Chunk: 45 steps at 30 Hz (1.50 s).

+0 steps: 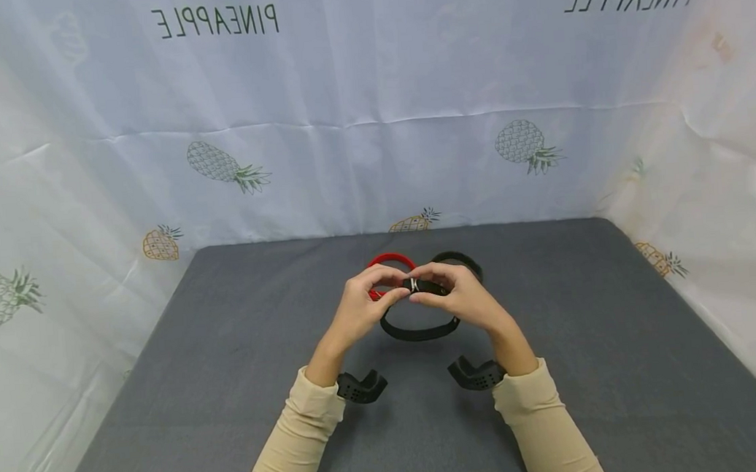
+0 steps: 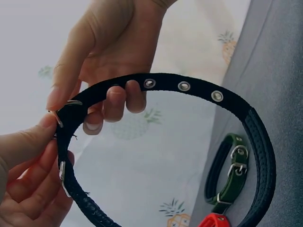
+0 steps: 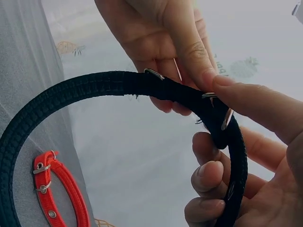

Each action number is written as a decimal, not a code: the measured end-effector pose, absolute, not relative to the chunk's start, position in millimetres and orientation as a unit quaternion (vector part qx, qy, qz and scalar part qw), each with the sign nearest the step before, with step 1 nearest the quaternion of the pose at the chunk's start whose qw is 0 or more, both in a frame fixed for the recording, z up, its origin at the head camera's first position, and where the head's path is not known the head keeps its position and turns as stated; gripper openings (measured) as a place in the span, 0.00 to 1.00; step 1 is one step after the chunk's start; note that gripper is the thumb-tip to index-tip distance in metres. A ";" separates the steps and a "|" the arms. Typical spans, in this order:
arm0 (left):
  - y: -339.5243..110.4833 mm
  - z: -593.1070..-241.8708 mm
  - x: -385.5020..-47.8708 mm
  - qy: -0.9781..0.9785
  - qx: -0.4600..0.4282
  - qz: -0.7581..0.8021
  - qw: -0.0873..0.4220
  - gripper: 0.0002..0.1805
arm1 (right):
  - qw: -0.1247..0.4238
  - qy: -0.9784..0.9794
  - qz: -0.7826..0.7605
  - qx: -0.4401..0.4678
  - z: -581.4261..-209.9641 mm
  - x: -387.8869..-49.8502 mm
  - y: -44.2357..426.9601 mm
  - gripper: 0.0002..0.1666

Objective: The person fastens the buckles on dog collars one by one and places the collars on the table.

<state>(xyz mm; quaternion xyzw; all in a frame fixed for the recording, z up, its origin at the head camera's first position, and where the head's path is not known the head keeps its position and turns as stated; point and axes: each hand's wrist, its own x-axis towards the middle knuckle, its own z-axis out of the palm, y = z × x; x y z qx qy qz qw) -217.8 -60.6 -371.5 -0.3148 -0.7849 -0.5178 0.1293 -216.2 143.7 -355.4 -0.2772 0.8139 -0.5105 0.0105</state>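
Observation:
A black dog collar [image 1: 420, 333] with metal eyelets and buckle fittings is held above the table by both hands, its loop hanging toward the wearer. My left hand [image 1: 371, 299] pinches the collar beside the metal fittings; in the left wrist view its thumb [image 2: 28, 142] is at the buckle. On the eyelet side, my right hand [image 1: 459, 294] grips the strap, fingers curled round it and thumb [image 3: 255, 104] against the buckle. Strap end and buckle overlap there; whether the prong sits in a hole is hidden.
Behind the hands, a red collar [image 3: 45, 189] lies on the grey table [image 1: 229, 363] to the left. A dark green collar [image 2: 232, 182] with metal rings is to the right. A white pineapple-print curtain [image 1: 367, 83] hangs past the table's far edge.

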 end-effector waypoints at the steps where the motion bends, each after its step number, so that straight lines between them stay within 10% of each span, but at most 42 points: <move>1: -60.6 -371.3 -217.6 -0.785 -0.315 -0.518 0.128 0.11 | 0.010 0.814 -0.510 -0.278 -355.4 -216.2 143.3 0.21; 45: -87.7 -360.5 -223.0 -0.750 -0.280 -0.579 0.156 0.13 | -0.012 0.813 -0.528 -0.247 -355.2 -219.5 148.6 0.13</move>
